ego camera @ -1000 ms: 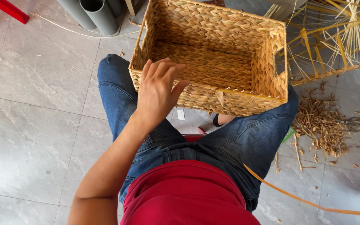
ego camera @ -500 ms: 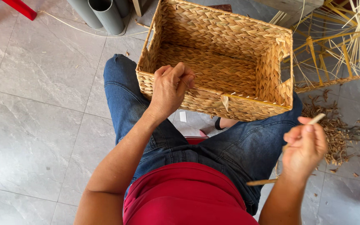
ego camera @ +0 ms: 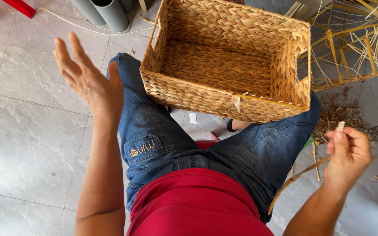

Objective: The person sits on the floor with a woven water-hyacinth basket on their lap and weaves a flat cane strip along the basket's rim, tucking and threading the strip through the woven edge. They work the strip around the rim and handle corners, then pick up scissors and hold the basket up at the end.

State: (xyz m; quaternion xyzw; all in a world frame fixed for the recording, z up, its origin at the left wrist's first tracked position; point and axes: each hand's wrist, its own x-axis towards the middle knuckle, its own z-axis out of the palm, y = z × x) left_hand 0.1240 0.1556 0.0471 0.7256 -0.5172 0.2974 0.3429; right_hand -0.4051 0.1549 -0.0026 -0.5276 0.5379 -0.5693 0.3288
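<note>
Lifted off the rectangular tan woven basket (ego camera: 228, 65), left hand (ego camera: 88, 83) now hovers beside it, grip spread; right hand (ego camera: 348, 153) pinches a pale straw strip (ego camera: 302, 174).

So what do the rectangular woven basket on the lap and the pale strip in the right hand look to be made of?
The rectangular woven basket looks like dried plant fibre, perhaps seagrass or water hyacinth: tan, matte, braided herringbone strands with frayed ends at the rim. The pale strip pinched in the right hand seems to be the same kind of dried fibre or a split cane: flat, straw-coloured, bending in a curve. The exact plant cannot be told.
</note>
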